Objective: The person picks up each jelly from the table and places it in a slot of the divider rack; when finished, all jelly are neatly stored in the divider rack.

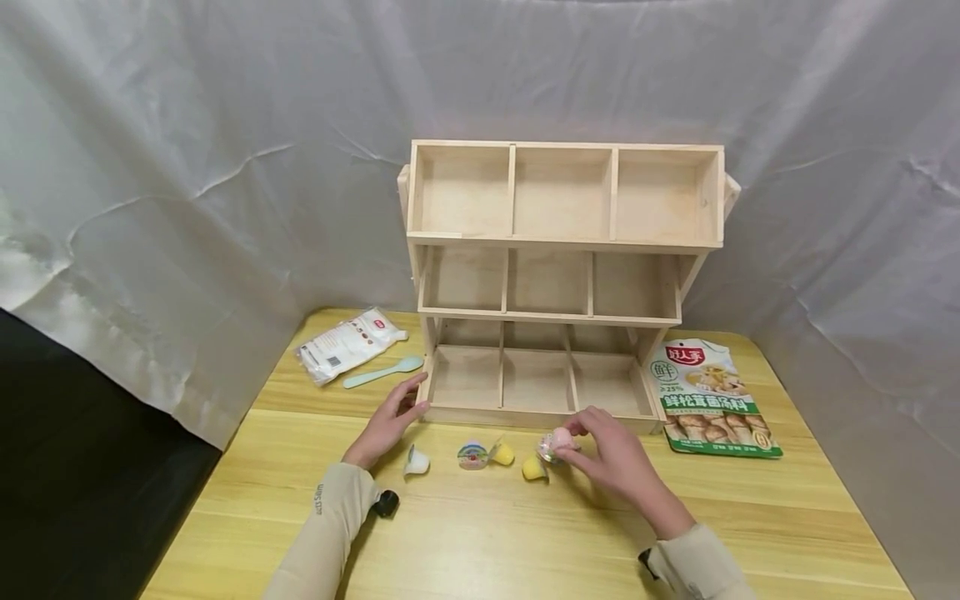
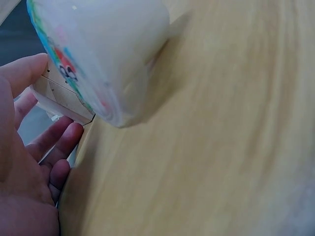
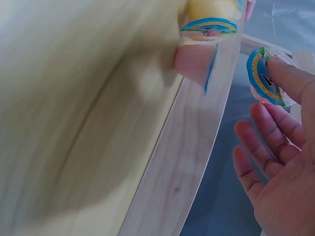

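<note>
My right hand (image 1: 611, 454) pinches a small jelly cup (image 3: 261, 73) with a blue-rimmed printed lid between thumb and fingers, low in front of the wooden rack (image 1: 540, 417). A pink jelly cup (image 3: 193, 63) and a yellow jelly cup (image 3: 211, 11) lie beside it in the right wrist view. At the rack's lower left corner my left hand (image 1: 386, 429) rests with fingers relaxed, thumb at the edge. Near its wrist a white jelly cup (image 1: 418, 462) lies on its side. Between the hands are a lid-up jelly cup (image 1: 472, 455) and two yellow ones (image 1: 502, 453).
Three tiers of compartments rise at the table's back. Left of them lie a white packet (image 1: 351, 343) and a pale green spoon (image 1: 382, 372). To the right lies a green and white food pouch (image 1: 716, 400). Grey fabric (image 1: 225, 167) hangs around the table.
</note>
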